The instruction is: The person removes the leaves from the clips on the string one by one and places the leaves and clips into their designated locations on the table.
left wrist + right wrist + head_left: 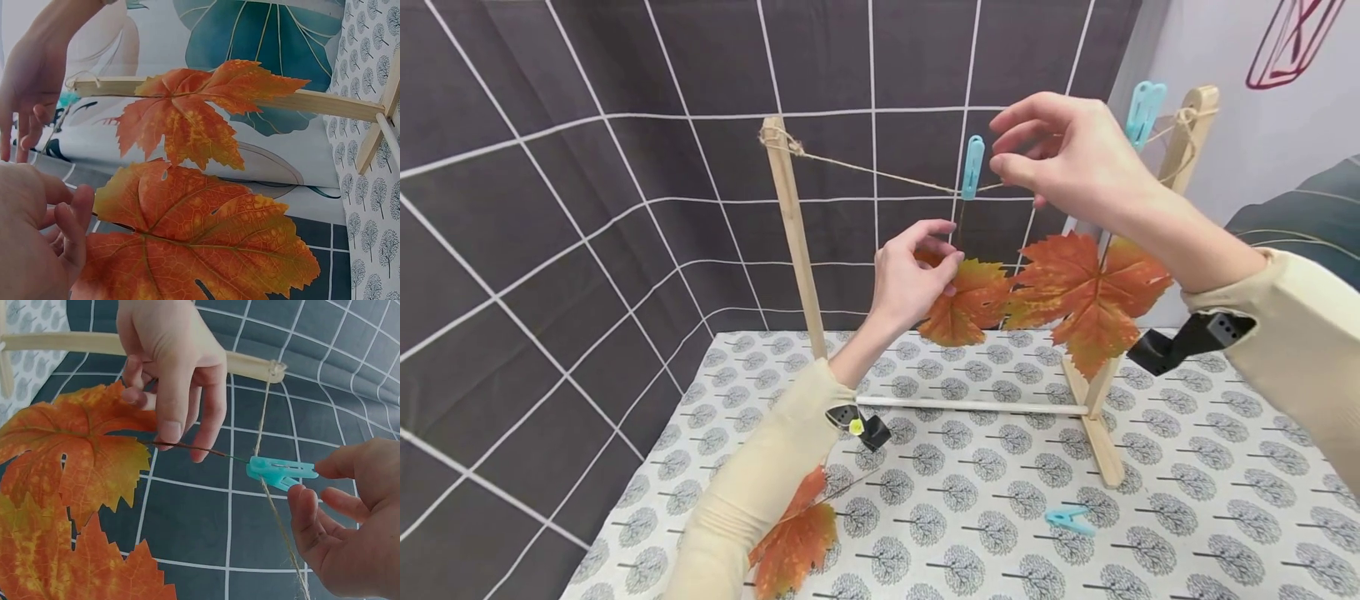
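A blue clothespin (972, 168) clips a maple leaf's thin stem to the twine (880, 173). My left hand (913, 271) is at that stem (203, 449), its thumb and fingertips lightly on it just above the orange leaf (966, 300). Beside the clothespin, my right hand (1067, 154) has its fingers loosely bent and parted. In the right wrist view its fingertips (331, 464) are right at the clothespin's handle ends, with no pinch on them. A second orange leaf (1093, 292) hangs from another blue clothespin (1145, 112) on the right, partly behind my right forearm.
The twine is tied between two wooden posts; the left post (793, 225) and the right post (1197, 137) are joined low down by a white rod (977, 406). On the tree-print cloth (970, 517) lie a loose blue clothespin (1070, 520) and another leaf (797, 546), partly hidden by my left sleeve.
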The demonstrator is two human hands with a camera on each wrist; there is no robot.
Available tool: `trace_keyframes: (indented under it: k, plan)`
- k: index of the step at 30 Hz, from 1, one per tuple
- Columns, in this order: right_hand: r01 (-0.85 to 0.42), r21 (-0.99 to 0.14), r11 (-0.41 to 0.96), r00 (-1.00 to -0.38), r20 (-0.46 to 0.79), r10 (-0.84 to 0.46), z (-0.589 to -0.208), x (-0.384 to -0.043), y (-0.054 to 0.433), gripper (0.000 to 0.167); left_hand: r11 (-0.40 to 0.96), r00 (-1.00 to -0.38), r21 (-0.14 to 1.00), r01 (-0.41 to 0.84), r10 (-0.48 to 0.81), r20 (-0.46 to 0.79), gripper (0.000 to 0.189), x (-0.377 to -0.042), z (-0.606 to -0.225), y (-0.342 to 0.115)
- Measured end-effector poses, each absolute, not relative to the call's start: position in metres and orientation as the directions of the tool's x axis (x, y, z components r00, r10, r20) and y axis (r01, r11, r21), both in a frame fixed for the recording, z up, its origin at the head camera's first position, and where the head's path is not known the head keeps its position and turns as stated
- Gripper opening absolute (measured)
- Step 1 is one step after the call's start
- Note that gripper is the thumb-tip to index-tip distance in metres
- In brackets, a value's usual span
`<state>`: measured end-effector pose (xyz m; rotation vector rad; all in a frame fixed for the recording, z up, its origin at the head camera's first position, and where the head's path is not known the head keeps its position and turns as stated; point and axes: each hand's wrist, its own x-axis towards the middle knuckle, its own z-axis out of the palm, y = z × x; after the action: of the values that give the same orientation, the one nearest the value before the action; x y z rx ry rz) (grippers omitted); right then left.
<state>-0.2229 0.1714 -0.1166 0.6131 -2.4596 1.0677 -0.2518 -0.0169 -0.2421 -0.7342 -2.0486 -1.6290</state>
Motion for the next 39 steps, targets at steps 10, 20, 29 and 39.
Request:
trace_keyframes:
  k: [10,20,29,39]
  plan:
    - [-0.508,-0.582,0.635,-0.848,0.467,-0.25,-0.113,-0.23,0.161,0.041,0.22,-0.755,0.724,0.653,0.118,0.645,0.029,-0.254,-0.242,-0.015]
    - [-0.502,-0.577,0.645,-0.854,0.451,-0.261,-0.111,-0.234,0.156,0.042,0.194,-0.738,0.714,0.673,0.117,0.664,0.031,-0.254,-0.241,-0.013]
    - [-0.494,-0.561,0.664,-0.856,0.448,-0.258,-0.109,-0.237,0.154,0.04,0.167,-0.719,0.7,0.694,0.112,0.686,0.03,-0.254,-0.243,-0.013]
    - [-0.466,-0.566,0.68,-0.871,0.426,-0.243,-0.108,-0.24,0.155,0.037,0.126,-0.723,0.712,0.691,0.104,0.683,0.029,-0.253,-0.244,-0.013]
